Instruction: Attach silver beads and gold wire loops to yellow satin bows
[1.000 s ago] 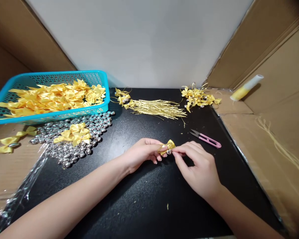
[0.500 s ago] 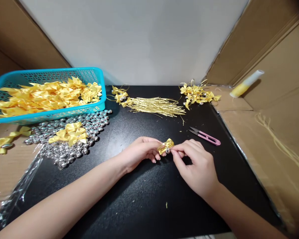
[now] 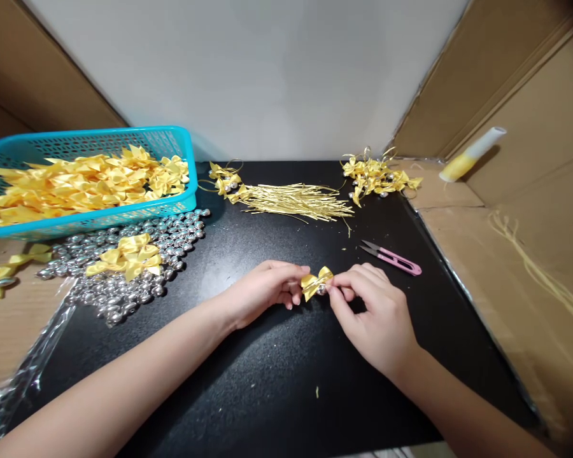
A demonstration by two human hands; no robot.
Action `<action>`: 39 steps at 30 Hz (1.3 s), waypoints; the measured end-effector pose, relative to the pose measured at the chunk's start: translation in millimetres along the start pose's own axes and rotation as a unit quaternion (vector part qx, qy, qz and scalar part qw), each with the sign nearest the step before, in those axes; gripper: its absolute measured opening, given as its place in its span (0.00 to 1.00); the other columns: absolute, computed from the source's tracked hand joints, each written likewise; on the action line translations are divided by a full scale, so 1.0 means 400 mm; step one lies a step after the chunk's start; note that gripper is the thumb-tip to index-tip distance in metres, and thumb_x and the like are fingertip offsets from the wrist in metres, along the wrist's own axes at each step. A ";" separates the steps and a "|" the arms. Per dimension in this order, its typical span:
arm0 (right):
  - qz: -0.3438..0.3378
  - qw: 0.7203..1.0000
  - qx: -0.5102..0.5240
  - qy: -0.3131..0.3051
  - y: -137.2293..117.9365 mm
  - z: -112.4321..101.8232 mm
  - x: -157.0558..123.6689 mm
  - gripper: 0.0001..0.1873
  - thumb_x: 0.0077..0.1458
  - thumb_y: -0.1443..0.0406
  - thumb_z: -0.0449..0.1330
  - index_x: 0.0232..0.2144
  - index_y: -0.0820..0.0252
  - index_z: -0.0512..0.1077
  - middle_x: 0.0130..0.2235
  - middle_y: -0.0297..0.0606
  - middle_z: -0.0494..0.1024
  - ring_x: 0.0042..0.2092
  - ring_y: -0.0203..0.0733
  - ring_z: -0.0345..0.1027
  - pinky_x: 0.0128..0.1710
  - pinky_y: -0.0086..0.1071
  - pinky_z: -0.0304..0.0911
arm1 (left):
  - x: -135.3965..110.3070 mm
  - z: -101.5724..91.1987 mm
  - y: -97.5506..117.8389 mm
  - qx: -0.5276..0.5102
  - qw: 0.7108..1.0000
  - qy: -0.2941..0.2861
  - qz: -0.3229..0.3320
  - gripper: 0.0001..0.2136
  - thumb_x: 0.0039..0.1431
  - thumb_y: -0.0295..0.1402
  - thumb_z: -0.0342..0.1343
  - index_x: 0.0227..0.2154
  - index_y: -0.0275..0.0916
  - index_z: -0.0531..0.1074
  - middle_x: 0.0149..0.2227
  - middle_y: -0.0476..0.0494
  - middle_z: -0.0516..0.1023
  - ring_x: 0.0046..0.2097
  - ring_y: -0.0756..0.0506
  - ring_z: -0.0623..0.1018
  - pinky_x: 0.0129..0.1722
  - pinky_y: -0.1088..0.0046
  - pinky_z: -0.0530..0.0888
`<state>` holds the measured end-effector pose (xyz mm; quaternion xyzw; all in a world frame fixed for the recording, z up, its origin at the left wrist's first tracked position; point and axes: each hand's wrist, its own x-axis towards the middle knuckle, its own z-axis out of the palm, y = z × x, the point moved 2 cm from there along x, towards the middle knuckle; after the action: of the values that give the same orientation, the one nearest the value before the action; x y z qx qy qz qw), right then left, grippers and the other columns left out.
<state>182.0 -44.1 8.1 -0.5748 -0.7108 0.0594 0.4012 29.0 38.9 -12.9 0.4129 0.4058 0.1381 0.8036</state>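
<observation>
A small yellow satin bow (image 3: 316, 282) with a silver bead at its middle is held between both hands above the black table (image 3: 277, 369). My left hand (image 3: 262, 291) pinches the bow's left side, fingers curled. My right hand (image 3: 377, 315) pinches its right side with thumb and forefinger. A bundle of gold cords (image 3: 298, 200) lies behind the hands. Pink thread snips (image 3: 392, 257) lie just right of my right hand.
A blue basket (image 3: 184, 191) of yellow bows stands at the back left. Silver beads (image 3: 119, 280) are heaped on clear plastic in front of it, with loose bows (image 3: 127, 254) on top. Finished bows (image 3: 377, 177) lie at the back right. Cardboard walls surround the table; a glue stick (image 3: 470, 154) rests at the right.
The bow has turned in my fingers and now spreads both wings. Both hands stay in the same place; the view has shifted slightly.
</observation>
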 end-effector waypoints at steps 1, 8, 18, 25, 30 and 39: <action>0.002 1.000 0.001 -0.001 0.002 -0.001 -0.001 0.08 0.56 0.75 0.56 0.27 0.63 0.71 0.23 0.32 0.66 0.28 0.37 0.60 0.33 0.35 0.56 | 0.001 -0.001 -0.003 0.005 1.000 -0.001 0.008 0.14 0.48 0.41 0.63 0.24 0.31 0.76 0.20 0.49 0.70 0.24 0.53 0.68 0.25 0.76 0.63; 0.031 0.999 0.016 -0.006 0.010 -0.001 0.000 0.08 0.56 0.75 0.56 0.26 0.62 0.71 0.22 0.31 0.65 0.27 0.36 0.60 0.32 0.33 0.56 | -0.002 -0.002 -0.008 0.061 0.996 -0.021 0.067 0.11 0.53 0.36 0.61 0.36 0.33 0.76 0.27 0.50 0.72 0.25 0.55 0.66 0.26 0.78 0.61; 0.054 0.998 0.026 -0.003 0.011 -0.003 -0.003 0.08 0.56 0.74 0.56 0.26 0.61 0.71 0.22 0.31 0.66 0.27 0.36 0.61 0.30 0.32 0.56 | -0.005 0.012 -0.011 0.021 0.994 -0.030 0.106 0.08 0.56 0.32 0.60 0.37 0.34 0.72 0.28 0.51 0.73 0.28 0.55 0.69 0.30 0.79 0.66; 0.068 0.998 0.017 0.003 0.006 -0.003 0.001 0.08 0.55 0.73 0.56 0.27 0.59 0.70 0.22 0.30 0.67 0.27 0.36 0.62 0.31 0.32 0.58 | 0.001 0.003 -0.017 -0.012 0.995 -0.030 0.090 0.10 0.53 0.30 0.64 0.37 0.35 0.73 0.30 0.50 0.74 0.29 0.55 0.70 0.31 0.79 0.66; 0.107 0.993 0.054 0.003 0.007 -0.001 0.001 0.08 0.55 0.73 0.56 0.26 0.59 0.70 0.21 0.29 0.66 0.25 0.35 0.61 0.29 0.31 0.58 | 0.000 0.007 -0.014 -0.025 0.997 -0.029 0.072 0.13 0.49 0.31 0.66 0.37 0.35 0.73 0.30 0.50 0.74 0.28 0.55 0.69 0.29 0.80 0.66; 0.199 0.969 0.149 0.007 0.018 0.007 -0.003 0.07 0.54 0.70 0.59 0.24 0.60 0.72 0.22 0.30 0.68 0.25 0.34 0.60 0.27 0.28 0.59 | -0.002 0.008 -0.015 -0.027 0.996 -0.030 0.080 0.11 0.51 0.33 0.66 0.32 0.36 0.69 0.27 0.53 0.72 0.27 0.56 0.67 0.28 0.80 0.64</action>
<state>185.9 -41.6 1.8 -0.6389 -0.5625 0.2388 0.4673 30.5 33.0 -16.0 0.4259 0.3438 0.2002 0.8126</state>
